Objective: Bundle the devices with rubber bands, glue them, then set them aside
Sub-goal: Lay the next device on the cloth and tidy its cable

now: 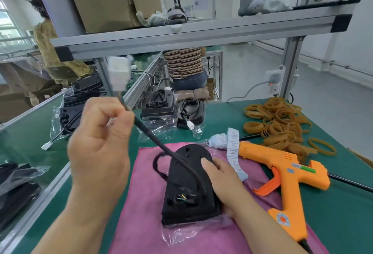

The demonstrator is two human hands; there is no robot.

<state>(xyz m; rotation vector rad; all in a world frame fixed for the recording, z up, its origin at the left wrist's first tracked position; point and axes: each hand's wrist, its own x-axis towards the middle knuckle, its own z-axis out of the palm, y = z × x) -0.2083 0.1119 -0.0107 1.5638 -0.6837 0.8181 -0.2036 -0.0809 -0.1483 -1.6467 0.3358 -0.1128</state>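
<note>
Left hand [99, 142] raised over the worktop's [343, 213] left half, grip closed tight, pinching the device's black cable [159, 142]; white connector [118, 74] sticks up above the fist; right hand [222, 179] holds the device [187, 189] by its right edge, thumb on top; device lies on a pink cloth [141, 223] at the near edge, mid-worktop; orange glue gun [288, 177] just right of it; rubber bands [278, 122] piled toward the far right corner; bagged devices [171, 110] along the far edge.

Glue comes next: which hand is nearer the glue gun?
Right. The right hand grips the device beside the glue gun; the left hand holds the cable, farther left.
</note>
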